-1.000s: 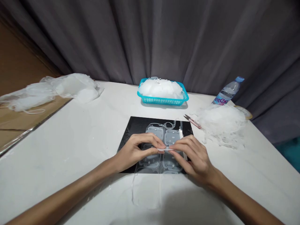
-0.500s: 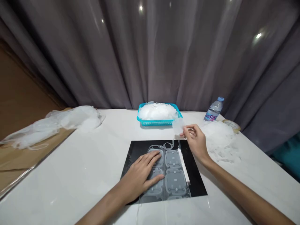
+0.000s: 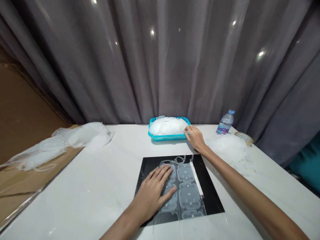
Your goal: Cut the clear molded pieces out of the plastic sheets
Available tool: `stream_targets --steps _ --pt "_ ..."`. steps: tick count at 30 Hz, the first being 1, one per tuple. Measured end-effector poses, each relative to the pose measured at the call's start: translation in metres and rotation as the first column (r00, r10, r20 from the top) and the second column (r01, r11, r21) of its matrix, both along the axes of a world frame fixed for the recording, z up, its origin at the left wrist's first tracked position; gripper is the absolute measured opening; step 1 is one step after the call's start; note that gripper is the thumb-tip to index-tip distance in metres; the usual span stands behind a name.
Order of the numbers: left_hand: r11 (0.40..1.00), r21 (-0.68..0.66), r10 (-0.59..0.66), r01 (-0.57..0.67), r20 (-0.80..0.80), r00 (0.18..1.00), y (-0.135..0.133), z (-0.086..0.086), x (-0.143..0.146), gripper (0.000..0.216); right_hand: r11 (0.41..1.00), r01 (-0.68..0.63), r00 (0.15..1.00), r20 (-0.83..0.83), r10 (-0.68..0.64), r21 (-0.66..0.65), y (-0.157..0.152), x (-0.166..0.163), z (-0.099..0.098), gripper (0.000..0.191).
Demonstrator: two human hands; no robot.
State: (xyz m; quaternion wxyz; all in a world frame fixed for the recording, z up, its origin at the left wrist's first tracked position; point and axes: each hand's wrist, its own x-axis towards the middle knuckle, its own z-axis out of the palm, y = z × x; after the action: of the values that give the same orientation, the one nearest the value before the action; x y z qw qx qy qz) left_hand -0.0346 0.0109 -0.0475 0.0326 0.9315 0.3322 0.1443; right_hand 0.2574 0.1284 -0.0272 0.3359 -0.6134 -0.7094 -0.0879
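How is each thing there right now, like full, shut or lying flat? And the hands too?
Left hand, open, palm down on the clear molded plastic
Right hand, fingers bent at the blue basket, grip unclear
Blue basket, heaped with white pieces
Black board, flat, partly covered
Bottle, capped, standing
Curtain, hanging in folds

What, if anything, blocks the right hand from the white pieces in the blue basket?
Nothing visible: the right hand is at the right end of the blue basket, close to the white pieces; contact can't be told.
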Motion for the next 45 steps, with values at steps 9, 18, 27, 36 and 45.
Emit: stream_targets --steps 9,18,27,36,45 --pt "1.000 0.030 0.005 -0.005 -0.001 1.000 -0.001 -0.001 0.002 0.060 0.999 -0.027 1.000 -0.013 0.026 -0.047 -0.037 -0.004 0.005 0.020" --pt "0.999 0.009 0.040 -0.041 0.031 0.999 -0.002 -0.002 0.008 0.061 0.807 -0.124 0.989 -0.006 0.147 -0.577 -0.152 0.002 -0.001 0.044" --pt "0.999 -0.039 0.035 -0.032 0.071 0.997 0.000 0.005 0.007 0.058 0.730 -0.210 0.973 -0.067 0.220 -0.650 -0.163 0.014 0.007 0.062" --pt "0.995 -0.084 0.055 -0.048 0.078 0.995 0.002 0.017 0.009 0.051 0.592 -0.338 0.931 -0.169 0.322 -0.732 -0.177 0.027 0.024 0.076" --pt "0.970 -0.147 -0.187 0.195 0.065 0.980 -0.024 0.016 0.030 0.040 0.630 -0.251 0.966 -0.147 0.213 -0.735 -0.178 0.040 0.024 0.087"
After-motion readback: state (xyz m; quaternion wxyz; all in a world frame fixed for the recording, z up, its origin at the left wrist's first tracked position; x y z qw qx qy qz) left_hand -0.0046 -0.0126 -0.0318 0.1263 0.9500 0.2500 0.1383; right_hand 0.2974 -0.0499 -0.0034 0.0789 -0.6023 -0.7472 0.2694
